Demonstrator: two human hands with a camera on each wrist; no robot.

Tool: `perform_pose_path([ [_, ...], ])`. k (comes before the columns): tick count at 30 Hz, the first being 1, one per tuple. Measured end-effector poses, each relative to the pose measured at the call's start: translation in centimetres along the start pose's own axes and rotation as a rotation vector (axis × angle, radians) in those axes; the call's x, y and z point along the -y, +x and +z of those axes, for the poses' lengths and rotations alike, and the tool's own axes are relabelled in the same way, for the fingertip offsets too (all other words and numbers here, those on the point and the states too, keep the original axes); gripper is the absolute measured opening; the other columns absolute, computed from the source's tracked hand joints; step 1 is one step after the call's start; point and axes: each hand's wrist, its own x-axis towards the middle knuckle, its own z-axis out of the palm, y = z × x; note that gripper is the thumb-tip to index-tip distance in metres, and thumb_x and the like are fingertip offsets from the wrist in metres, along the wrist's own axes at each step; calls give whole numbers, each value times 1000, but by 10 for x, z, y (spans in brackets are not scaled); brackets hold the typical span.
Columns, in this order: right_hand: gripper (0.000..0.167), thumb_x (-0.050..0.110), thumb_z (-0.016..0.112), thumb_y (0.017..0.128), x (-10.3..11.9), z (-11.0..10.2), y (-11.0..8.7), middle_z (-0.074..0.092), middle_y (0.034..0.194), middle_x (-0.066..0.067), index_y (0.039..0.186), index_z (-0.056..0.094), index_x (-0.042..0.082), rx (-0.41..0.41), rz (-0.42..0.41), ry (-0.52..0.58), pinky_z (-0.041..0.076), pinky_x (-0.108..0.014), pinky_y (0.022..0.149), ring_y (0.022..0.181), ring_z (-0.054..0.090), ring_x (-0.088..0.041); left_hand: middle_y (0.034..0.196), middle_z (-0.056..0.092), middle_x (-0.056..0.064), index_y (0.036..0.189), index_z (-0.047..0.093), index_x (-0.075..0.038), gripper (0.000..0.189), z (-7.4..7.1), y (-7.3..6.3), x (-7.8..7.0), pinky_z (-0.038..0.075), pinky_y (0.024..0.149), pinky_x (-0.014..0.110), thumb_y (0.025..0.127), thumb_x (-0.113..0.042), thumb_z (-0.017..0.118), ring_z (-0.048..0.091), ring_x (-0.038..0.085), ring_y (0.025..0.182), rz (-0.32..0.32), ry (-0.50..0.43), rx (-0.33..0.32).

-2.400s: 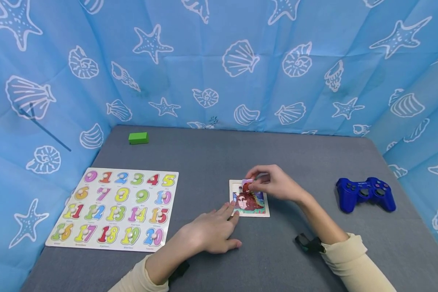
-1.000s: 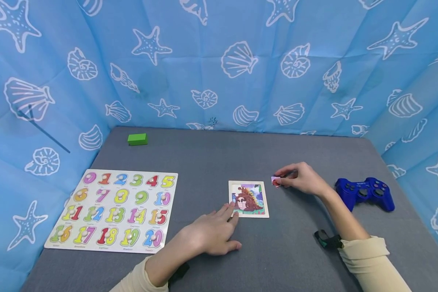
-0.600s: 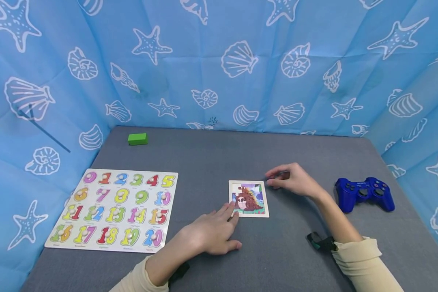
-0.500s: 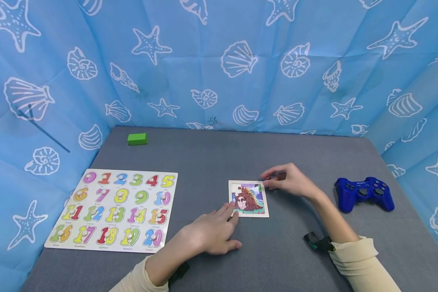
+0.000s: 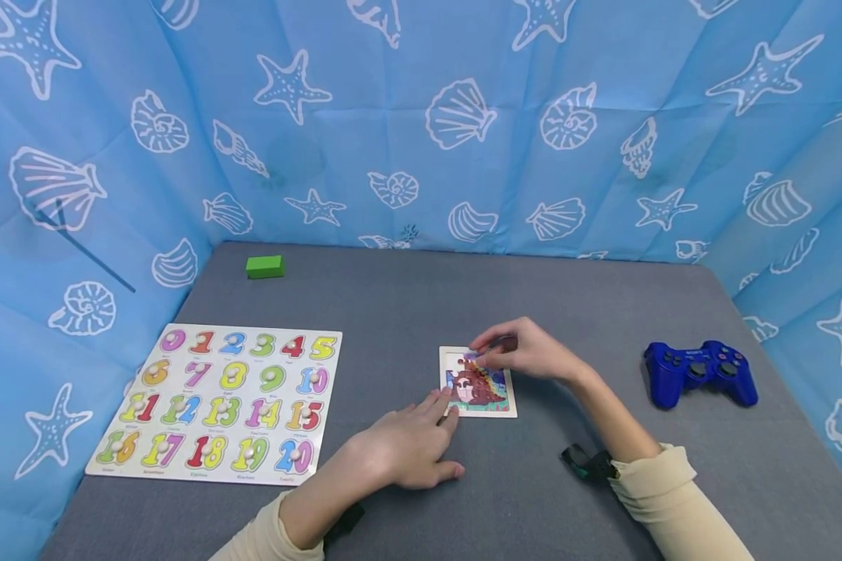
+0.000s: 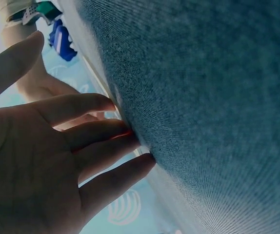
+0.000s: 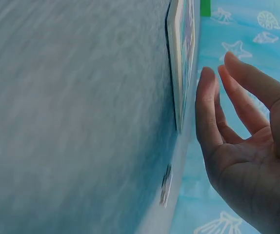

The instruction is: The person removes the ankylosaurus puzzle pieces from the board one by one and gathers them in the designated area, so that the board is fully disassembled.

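Note:
A small square jigsaw puzzle in a pale wooden frame, with a brown-haired figure on it, lies mid-table. My left hand reaches over from the left, its outstretched fingers touching the frame's lower left corner. Over the upper right part of the puzzle hovers my right hand, thumb and fingertips apart with nothing between them. In the right wrist view a loose puzzle piece lies on the table beyond the frame; the right hand hides it from the head view.
A white number peg board lies to the left, with a green block behind it. A blue game controller sits at the right. Blue shell-print cloth hangs around the grey table.
My right hand lifted a piece off the puzzle, set it on the table to the right, let go and came back over the puzzle. The left hand stayed in place.

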Motion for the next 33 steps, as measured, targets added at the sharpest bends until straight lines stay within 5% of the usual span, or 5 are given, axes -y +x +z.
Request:
perform_pose_path([
  [14, 17, 8, 77, 99, 6, 12, 22, 70, 87, -5, 113, 81, 1, 60, 11, -152, 49, -21, 69, 76, 58, -9, 183, 20, 10, 168, 42, -11, 79, 0, -1, 0, 39, 131, 45, 106, -58, 62, 24, 25, 170, 13, 0, -6],
  [33, 8, 9, 78, 99, 9, 12, 25, 63, 93, -6, 106, 81, 9, 77, -35, -257, 45, -24, 74, 84, 54, -15, 184, 19, 9, 168, 42, -12, 79, 0, 0, 1, 38, 132, 46, 107, -58, 62, 23, 24, 171, 12, -13, 3],
])
